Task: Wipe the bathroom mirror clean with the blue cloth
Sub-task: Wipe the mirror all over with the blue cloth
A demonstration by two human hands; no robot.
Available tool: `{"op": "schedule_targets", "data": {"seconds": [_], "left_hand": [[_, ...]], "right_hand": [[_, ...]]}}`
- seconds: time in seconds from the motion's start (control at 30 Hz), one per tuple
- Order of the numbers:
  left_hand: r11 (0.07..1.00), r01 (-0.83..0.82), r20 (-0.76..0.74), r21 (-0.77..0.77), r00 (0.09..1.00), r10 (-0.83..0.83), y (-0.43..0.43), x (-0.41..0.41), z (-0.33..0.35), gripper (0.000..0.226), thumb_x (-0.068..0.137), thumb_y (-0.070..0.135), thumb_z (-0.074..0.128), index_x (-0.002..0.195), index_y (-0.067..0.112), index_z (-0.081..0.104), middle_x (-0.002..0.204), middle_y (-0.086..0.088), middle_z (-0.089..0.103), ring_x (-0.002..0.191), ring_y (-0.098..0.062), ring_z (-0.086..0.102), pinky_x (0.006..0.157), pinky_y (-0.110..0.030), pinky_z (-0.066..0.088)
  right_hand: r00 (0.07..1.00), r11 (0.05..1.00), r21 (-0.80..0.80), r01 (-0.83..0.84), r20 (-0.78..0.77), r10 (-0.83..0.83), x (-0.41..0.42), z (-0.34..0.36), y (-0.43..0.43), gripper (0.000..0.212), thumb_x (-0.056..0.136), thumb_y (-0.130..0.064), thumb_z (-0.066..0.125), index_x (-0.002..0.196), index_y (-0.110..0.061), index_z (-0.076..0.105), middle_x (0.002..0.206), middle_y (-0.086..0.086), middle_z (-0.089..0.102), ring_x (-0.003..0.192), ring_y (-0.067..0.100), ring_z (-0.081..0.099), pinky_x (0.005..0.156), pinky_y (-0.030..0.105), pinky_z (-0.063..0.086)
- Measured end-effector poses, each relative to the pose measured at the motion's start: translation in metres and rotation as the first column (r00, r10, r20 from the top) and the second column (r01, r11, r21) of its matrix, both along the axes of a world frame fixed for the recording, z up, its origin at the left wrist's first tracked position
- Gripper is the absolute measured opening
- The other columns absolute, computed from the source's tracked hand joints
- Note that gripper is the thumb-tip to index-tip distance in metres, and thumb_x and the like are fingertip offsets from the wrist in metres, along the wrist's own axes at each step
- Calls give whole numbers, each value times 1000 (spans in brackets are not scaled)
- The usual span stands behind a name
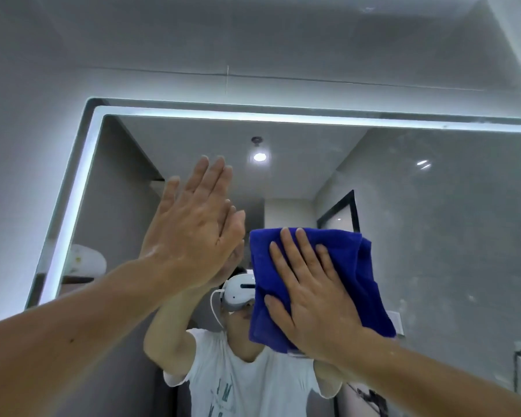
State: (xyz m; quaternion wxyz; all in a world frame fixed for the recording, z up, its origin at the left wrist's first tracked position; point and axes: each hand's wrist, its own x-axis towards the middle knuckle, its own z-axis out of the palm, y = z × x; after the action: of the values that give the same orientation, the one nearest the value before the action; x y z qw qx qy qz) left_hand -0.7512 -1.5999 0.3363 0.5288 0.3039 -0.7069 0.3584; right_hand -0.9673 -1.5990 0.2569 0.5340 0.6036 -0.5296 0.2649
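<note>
Nearest: two bare forearms reach up and away from the camera, one from the lower left, one from the lower right.

Left hand (193, 224): flat, fingers straight and close together, palm apparently against the mirror (433, 221), where it meets its own reflection. Grip fully open, nothing held.

Right hand (310, 296): fingers straight and slightly spread, laid flat on the blue cloth (352, 266). Grip open; no finger or thumb curls round the fabric. The cloth is folded into a thick pad and pinned to the glass by palm pressure only, around the middle of the visible pane, just right of the left hand.

Farther: the glass to the right of the cloth shows faint specks and haze. A lit strip (253, 117) runs along the mirror's top and left edges. Grey wall (163, 40) above.

Judgement: wiping is in progress, with much of the right side not yet done.

Risks:
- The cloth is pressed, not held. If pressure eases during a stroke, it could slide from under the palm and drop.
- The bare left palm on the glass will likely leave a print, so that patch needs a pass afterwards.
- Loose folds at the cloth's right edge may drag and smear rather than lift the haze.
- Corners beside the lit strip are easy to miss.
</note>
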Motion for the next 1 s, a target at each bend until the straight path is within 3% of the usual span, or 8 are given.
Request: {"op": "schedule_targets", "data": {"seconds": [0.07,0.17,0.3,0.4,0.47,0.63,0.87,1.0], "left_hand": [[1000,1,6,14,1000,-1,-4,-2,-5,74,89,56,4,155,23,-1,163,9,-11,145,-2,-21,121,-38,-7],[1000,-27,18,6,999,27,-9,-1,-3,72,90,56,4,155,25,-3,163,11,-13,144,-1,-24,121,-37,-9],[1000,-14,-9,6,1000,14,-11,3,6,69,93,55,7,155,27,-5,161,12,-16,144,-2,-25,120,-37,-11],[999,-32,-5,-8,999,32,-11,6,2,68,93,54,7,154,27,-6,161,12,-16,144,-3,-25,120,-36,-12],[999,-51,3,-12,999,51,-12,7,-2,67,93,54,6,153,27,-7,161,11,-16,144,-3,-25,120,-36,-12],[1000,5,-13,-10,1000,-5,-11,5,-10,70,93,53,8,156,23,1,163,9,-8,146,-3,-19,121,-35,-9],[998,19,6,64,1000,-20,-15,-6,-44,75,89,56,6,156,22,3,163,9,-9,147,-4,-18,122,-39,-5],[998,9,18,54,1000,-10,-18,-16,-53,74,91,55,10,156,21,8,164,8,-4,148,-4,-16,121,-39,-4]], "right_hand": [[998,999,32,-5,-56,7,-6,9,4,68,100,-56,11,157,-19,10,164,3,2,151,25,0,117,46,2],[993,999,20,-32,-113,34,-17,63,4,67,98,-58,10,154,-29,-14,161,-5,-22,147,14,-23,118,38,-15],[993,997,-78,16,115,-7,-9,174,-3,67,102,-53,17,154,-24,-13,162,-1,-21,148,19,-20,115,38,-14],[968,991,-125,37,250,-5,10,202,-15,71,100,-56,17,155,-22,-12,163,3,-19,149,24,-17,117,44,-10],[964,985,-169,41,265,5,16,193,-19,74,98,-61,13,156,-22,-10,163,3,-16,150,25,-15,118,45,-9],[994,989,-140,-38,101,52,24,113,-16,75,95,-65,12,156,-25,-10,164,1,-15,150,21,-15,120,44,-10],[990,997,32,-67,-125,70,8,-75,-8,73,96,-58,33,157,-20,17,165,4,9,152,26,5,117,51,12],[929,989,145,-37,-359,87,-20,-77,3,68,98,-57,28,157,-25,18,164,2,12,151,24,8,118,49,10]]}}
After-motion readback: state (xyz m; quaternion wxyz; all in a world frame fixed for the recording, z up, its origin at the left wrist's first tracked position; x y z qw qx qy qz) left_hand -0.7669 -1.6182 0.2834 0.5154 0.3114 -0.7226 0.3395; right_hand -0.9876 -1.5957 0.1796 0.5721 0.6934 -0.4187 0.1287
